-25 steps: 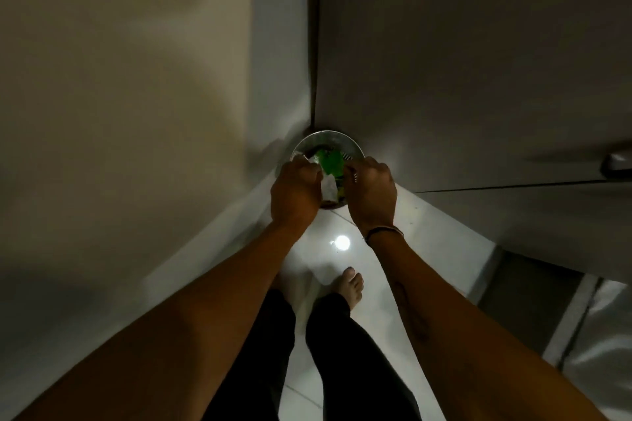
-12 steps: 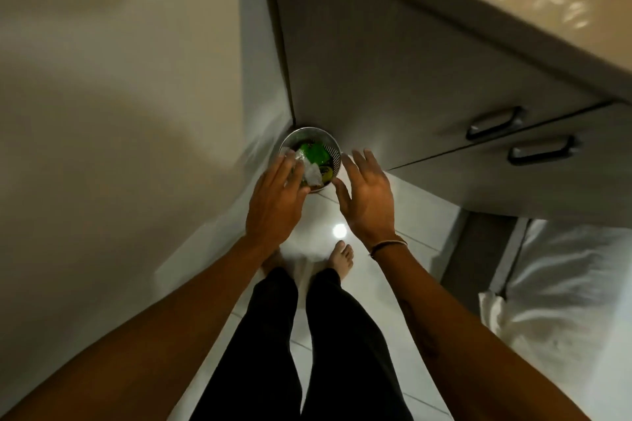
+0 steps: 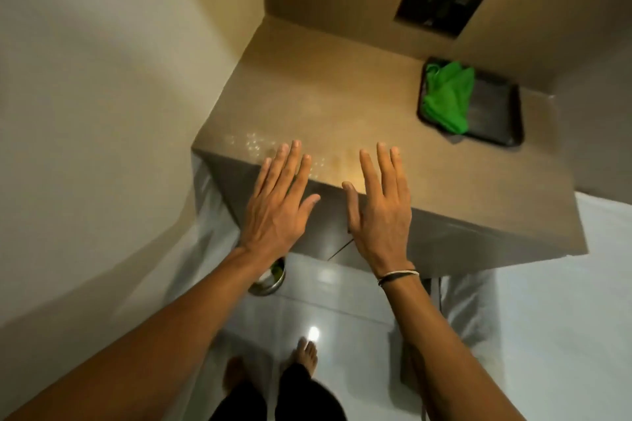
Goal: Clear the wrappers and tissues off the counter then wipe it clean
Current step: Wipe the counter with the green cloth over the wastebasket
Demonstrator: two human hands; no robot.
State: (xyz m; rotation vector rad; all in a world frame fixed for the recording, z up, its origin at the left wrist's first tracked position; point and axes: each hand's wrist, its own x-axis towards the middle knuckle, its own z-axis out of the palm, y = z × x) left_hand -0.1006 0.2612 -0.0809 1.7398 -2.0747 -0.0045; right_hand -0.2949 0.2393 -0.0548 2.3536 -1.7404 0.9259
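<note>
Hands are hovering side by side over the front edge of the counter (image 3: 328,102), both flat, palms down, fingers stretched out and slightly spread, holding nothing. The left hand (image 3: 278,203) is reaching with its fingertips (image 3: 294,147) over the speckled top near the front left corner; the right hand (image 3: 381,208) is lying level with it, fingertips just past the edge, and is wearing a thin band (image 3: 398,275) at the wrist. The two thumbs are pointing toward each other with a gap between them.

The counter top is showing no wrappers or tissues. At its back right, near the wall, a dark tray (image 3: 492,113) is sitting with a green cloth (image 3: 446,97) bunched in its left half, well apart from both hands. A dark square panel (image 3: 439,2) is set into the back wall above it.

On the floor, partly hidden under the left wrist, a round metal bin (image 3: 272,280) is standing beside the cabinet, with something green and something white showing inside. Bare feet (image 3: 306,354) are standing on the glossy tile below.
</note>
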